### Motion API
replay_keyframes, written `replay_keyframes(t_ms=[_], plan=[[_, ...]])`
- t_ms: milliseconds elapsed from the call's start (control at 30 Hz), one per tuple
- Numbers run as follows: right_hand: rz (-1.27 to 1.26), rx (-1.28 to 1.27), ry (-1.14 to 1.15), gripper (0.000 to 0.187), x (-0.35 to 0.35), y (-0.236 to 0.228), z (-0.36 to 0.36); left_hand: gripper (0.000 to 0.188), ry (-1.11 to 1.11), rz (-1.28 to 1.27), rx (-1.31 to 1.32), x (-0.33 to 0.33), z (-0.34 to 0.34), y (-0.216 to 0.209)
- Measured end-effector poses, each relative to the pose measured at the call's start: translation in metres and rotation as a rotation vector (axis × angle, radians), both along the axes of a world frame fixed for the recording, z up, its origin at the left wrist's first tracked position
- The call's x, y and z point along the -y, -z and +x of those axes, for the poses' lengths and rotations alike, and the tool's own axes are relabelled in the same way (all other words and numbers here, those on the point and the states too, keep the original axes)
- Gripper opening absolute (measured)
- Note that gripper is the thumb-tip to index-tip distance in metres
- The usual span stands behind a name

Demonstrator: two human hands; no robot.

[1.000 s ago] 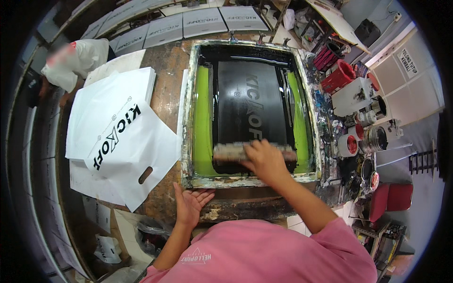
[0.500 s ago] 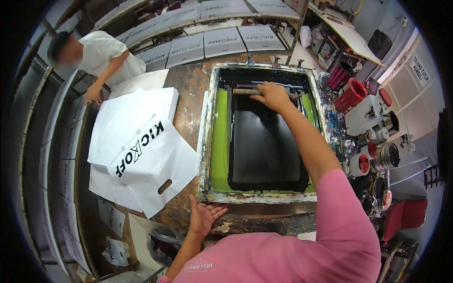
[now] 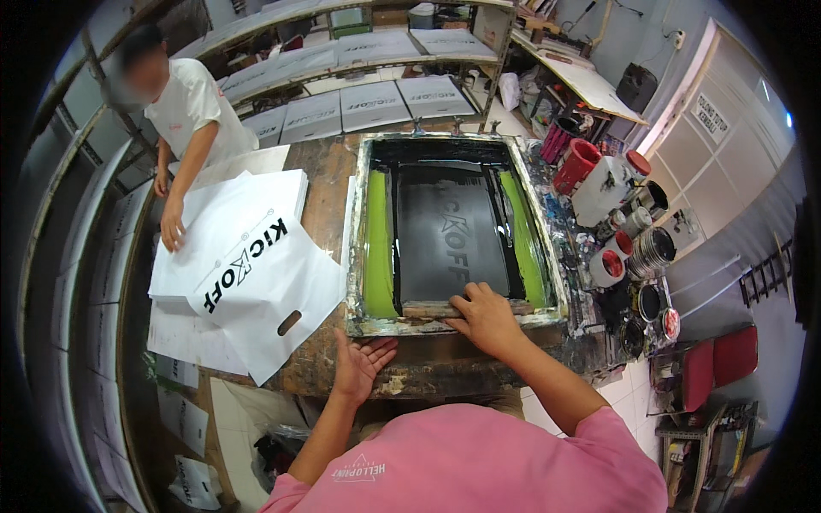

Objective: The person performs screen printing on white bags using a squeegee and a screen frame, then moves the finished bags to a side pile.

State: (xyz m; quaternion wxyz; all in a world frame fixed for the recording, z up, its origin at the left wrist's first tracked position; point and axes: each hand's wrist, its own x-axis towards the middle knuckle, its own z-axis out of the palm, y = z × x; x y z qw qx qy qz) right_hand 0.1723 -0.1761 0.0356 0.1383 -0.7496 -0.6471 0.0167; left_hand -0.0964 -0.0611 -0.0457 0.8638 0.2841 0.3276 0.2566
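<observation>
A screen printing frame (image 3: pixel 352 265) lies on the wooden table, its mesh smeared with black ink and bordered by green strips. Lettering shows through the mesh (image 3: pixel 445 214) in the middle. At the frame's near end, my right hand (image 3: pixel 486 318) is wrapped round the wooden handle of a squeegee (image 3: pixel 428 309). Just below the frame's near left corner, my left hand (image 3: pixel 363 366) has its palm up and fingers stretched out, by the frame's edge. To the left lies a stack of white printed bags (image 3: pixel 231 214), the top one with a handle slot.
A co-worker (image 3: pixel 184 111) stands at far left, one hand over the bag stack. Paint cans and tubs (image 3: pixel 654 248) crowd the table's right side. Racks holding printed bags (image 3: pixel 376 103) stand behind and at left. A red chair (image 3: pixel 735 355) is at right.
My right hand has drawn the squeegee from the frame's far end to its near end, baring the lettering. The co-worker's hand has moved onto the bag stack. My left hand stays by the frame.
</observation>
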Motion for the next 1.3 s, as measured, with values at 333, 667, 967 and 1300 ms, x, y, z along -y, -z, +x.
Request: replay_keyframes(t_ms=[333, 667, 967, 1300], plan=[[0.565, 0.362, 0.059, 0.036, -0.057, -0.152, 0.026, 0.128, -0.039, 0.483, 0.565, -0.021, 0.039, -0.137], [0.679, 0.345, 0.068, 0.046, -0.107, -0.22, 0.06, 0.1, 0.259, 1.625, -1.401, -0.041, 0.042, -0.002], [0.72, 0.355, 0.018, 0.054, -0.127, -0.247, 0.075, 0.098, 0.287, 1.653, -1.335, -0.039, 0.068, -0.026], [0.658, 0.11, 0.111, 0.042, -0.127, -0.259, 0.05, 0.031, -0.474, 1.502, -0.757, -0.091, 0.123, -0.1]])
